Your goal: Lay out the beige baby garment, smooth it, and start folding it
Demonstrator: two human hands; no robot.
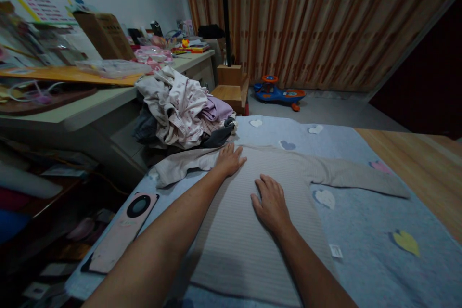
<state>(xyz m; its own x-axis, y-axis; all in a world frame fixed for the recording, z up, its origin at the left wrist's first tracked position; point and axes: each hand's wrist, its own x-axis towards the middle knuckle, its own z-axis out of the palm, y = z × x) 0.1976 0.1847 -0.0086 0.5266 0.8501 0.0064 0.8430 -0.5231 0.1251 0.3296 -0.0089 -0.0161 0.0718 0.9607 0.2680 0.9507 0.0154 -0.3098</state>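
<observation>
Two palm-down hands over a pale ribbed long-sleeved top [241, 231], laid out on a heart-patterned blanket [371, 236]. Left hand [230, 159] near the far left shoulder of the top, fingers fanned a little; right hand [271, 202] over mid-body, fingers close together, thumb apart, apparently pinching nothing. Probably at the flattening step. Judging from the bent left sleeve [173, 166], against the right sleeve [361, 180] stretched out from the top, next in need of straightening on that left side, with light, flat-handed strokes. Hard to make out: neckline, dim at the top's far edge, beside a heap of crumpled clothes [184, 110]; fabric beneath left forearm [176, 226] and right forearm [310, 255]; right end of the near hem, hidden or cut off. Unclear: attachment of the small white label [335, 251] right of the top, to that or to the blanket; firmness of right-hand contact. Left of the top, a pink smartphone [119, 236], slightly overlapped by the left forearm.
</observation>
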